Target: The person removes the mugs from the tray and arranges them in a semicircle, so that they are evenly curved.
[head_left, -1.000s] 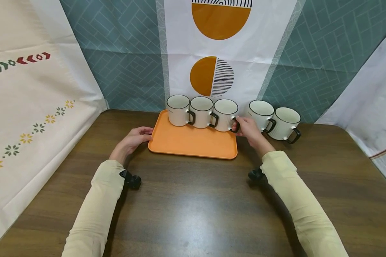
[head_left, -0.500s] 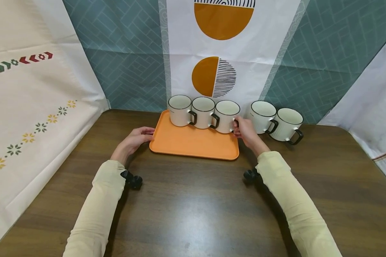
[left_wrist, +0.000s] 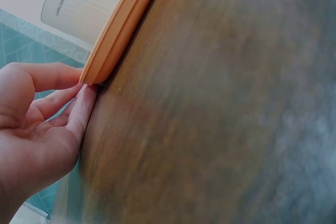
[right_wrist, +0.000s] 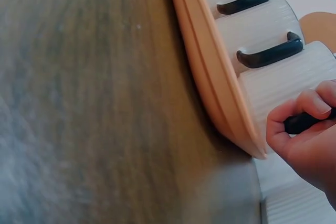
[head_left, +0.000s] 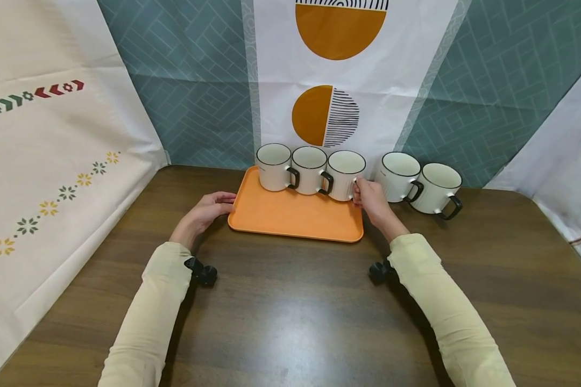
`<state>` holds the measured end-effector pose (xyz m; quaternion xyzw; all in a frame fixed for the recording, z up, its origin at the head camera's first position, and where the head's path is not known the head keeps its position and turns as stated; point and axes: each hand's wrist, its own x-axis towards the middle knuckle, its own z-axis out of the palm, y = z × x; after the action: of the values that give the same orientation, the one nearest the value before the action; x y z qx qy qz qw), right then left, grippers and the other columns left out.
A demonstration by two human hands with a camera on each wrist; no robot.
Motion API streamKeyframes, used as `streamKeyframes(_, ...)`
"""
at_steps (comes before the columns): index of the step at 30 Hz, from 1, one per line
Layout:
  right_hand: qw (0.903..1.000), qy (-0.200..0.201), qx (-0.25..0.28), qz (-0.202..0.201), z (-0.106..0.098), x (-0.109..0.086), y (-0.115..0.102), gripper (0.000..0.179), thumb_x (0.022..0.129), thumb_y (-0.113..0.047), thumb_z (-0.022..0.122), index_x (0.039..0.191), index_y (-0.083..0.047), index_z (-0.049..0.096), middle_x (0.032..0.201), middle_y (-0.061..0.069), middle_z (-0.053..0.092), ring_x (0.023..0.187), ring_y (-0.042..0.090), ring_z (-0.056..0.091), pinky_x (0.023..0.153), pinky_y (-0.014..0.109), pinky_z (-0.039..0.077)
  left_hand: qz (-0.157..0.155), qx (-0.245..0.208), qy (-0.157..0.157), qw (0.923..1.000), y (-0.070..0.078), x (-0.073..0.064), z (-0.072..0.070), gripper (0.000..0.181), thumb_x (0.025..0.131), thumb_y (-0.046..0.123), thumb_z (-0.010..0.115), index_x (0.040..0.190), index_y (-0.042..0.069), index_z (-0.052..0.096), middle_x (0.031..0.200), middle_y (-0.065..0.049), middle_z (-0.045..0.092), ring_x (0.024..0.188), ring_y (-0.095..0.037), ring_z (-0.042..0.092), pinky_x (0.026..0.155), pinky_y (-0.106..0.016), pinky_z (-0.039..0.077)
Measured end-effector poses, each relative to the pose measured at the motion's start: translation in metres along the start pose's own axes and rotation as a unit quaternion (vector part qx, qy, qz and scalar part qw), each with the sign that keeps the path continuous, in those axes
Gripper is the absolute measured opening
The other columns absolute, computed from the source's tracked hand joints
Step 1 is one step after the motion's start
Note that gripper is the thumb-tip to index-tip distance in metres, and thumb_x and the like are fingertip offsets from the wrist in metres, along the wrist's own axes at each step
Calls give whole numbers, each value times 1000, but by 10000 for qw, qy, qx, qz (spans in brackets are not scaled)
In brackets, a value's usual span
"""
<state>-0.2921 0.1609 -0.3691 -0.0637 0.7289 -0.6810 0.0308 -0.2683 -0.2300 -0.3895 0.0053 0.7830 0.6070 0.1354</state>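
An orange tray (head_left: 295, 217) lies on the wooden table, with three white dark-rimmed mugs in a row along its back. My left hand (head_left: 207, 211) is at the tray's left edge; in the left wrist view the thumb and a finger pinch the rim at its corner. My right hand (head_left: 374, 200) grips the black handle of the rightmost tray mug (head_left: 345, 181), and the fingers cover most of that handle. The left mug (head_left: 273, 172) and the middle mug (head_left: 307, 174) stand beside it, handles pointing right.
Two matching mugs stand on the table right of the tray: a nearer one (head_left: 398, 180) just behind my right hand and another mug (head_left: 433, 191) farther right. A patterned cloth backdrop (head_left: 198, 107) rises right behind the mugs.
My right hand has closed further round the mug's handle, which now shows less. The left hand stays at the tray's edge. The head view has shifted slightly.
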Motion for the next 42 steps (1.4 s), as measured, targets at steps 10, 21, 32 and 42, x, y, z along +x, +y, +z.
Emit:
streamKeyframes(10, 9999, -95, -74, -35, -9, -8, -21, 37, 105, -25, 29, 73, -6, 33, 58, -4, 27, 52, 10, 29, 62, 31, 39, 41, -12, -19, 10000, 1, 1, 1, 50, 95, -3, 51, 140, -13, 34, 139, -28, 40, 118, -28, 47, 103, -33, 40)
streamKeyframes(21, 9992, 68, 197, -339, -28, -28, -65, 37, 103, -21, 29, 70, -6, 33, 54, -5, 26, 48, 9, 27, 54, 25, 37, 34, 23, -22, 10000, 3, -1, 1, 50, 95, -3, 51, 140, -13, 34, 138, -27, 40, 114, -24, 48, 97, -26, 43)
streamKeyframes(32, 9952, 389, 311, -845, -61, -51, -106, 39, 104, -27, 37, 70, -6, 37, 56, -2, 28, 50, 12, 32, 55, 25, 41, 15, 49, 28, 10000, 2, 1, 2, 50, 95, -3, 50, 141, -13, 33, 139, -28, 39, 119, -29, 45, 104, -34, 38)
streamKeyframes(42, 9886, 552, 1140, -815, -124, -77, -109, 39, 104, -27, 39, 71, -6, 39, 56, 2, 24, 52, 16, 25, 55, 25, 43, -109, -8, 4, 9999, 2, -1, 1, 51, 96, -2, 50, 142, -10, 32, 141, -27, 38, 125, -35, 41, 110, -42, 31)
